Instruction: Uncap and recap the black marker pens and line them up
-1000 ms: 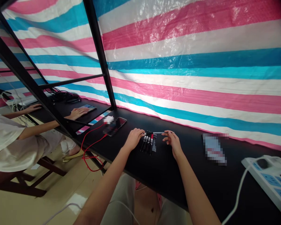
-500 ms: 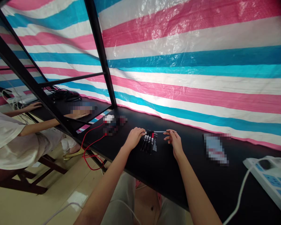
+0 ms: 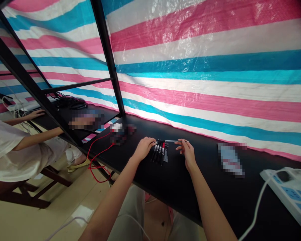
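Both my hands rest on a long black table [image 3: 180, 187] and hold one thin pen [image 3: 172, 141] stretched level between them. My left hand [image 3: 143, 148] pinches its left end, fingers curled. My right hand [image 3: 185, 152] pinches the right end between thumb and fingers. Just below the pen lies a row of several dark pens [image 3: 160, 151], one with a red part, side by side on the table.
A striped pink, blue and white tarp [image 3: 203, 67] hangs behind the table. A white power strip [image 3: 288, 189] with a cable sits at the right, a blurred packet [image 3: 229, 159] beside it. Red wires [image 3: 97, 157] hang at the left. Another person [image 3: 20, 150] sits at the neighbouring table.
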`<act>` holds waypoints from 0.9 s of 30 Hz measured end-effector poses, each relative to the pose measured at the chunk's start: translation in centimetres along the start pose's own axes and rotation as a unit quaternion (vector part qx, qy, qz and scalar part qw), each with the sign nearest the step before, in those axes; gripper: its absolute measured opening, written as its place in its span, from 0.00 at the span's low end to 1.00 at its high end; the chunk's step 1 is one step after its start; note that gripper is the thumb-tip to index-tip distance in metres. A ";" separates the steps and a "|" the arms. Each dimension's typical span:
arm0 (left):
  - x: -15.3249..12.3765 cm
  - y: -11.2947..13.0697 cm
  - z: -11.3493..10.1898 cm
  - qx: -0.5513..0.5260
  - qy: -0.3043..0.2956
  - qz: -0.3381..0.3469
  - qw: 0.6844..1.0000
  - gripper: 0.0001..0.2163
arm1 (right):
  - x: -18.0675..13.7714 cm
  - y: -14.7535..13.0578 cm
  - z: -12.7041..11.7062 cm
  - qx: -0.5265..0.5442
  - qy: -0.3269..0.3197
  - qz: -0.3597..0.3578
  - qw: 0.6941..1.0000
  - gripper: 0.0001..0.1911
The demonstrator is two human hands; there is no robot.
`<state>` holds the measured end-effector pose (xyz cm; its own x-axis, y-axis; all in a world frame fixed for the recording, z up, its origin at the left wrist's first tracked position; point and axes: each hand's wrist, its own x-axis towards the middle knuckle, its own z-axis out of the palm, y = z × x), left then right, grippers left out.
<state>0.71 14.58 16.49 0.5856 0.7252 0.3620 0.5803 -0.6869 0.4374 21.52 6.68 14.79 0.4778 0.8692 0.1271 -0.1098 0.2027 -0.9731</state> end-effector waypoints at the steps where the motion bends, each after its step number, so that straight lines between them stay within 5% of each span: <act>1: 0.0 0.0 0.0 -0.002 0.000 -0.001 1.000 0.09 | 0.0 0.0 0.0 0.001 0.001 0.001 1.000 0.19; 14: -0.1 0.0 -0.1 0.008 0.011 0.034 0.999 0.08 | -0.2 -0.5 0.2 -0.062 -0.017 -0.042 0.997 0.18; 20: -0.1 0.0 0.0 0.004 0.036 0.033 0.999 0.07 | -0.4 0.3 1.0 -0.138 -0.109 -0.033 0.984 0.24; 27: 0.0 -0.4 -0.1 -0.024 0.120 -0.024 0.992 0.07 | -0.7 0.2 0.4 -0.379 -0.063 -0.090 0.919 0.12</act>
<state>0.38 14.87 16.37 0.4034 0.7515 0.5219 0.5729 -0.6522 0.4963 20.78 6.33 14.59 0.3181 0.9077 0.2735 0.6223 0.0177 -0.7825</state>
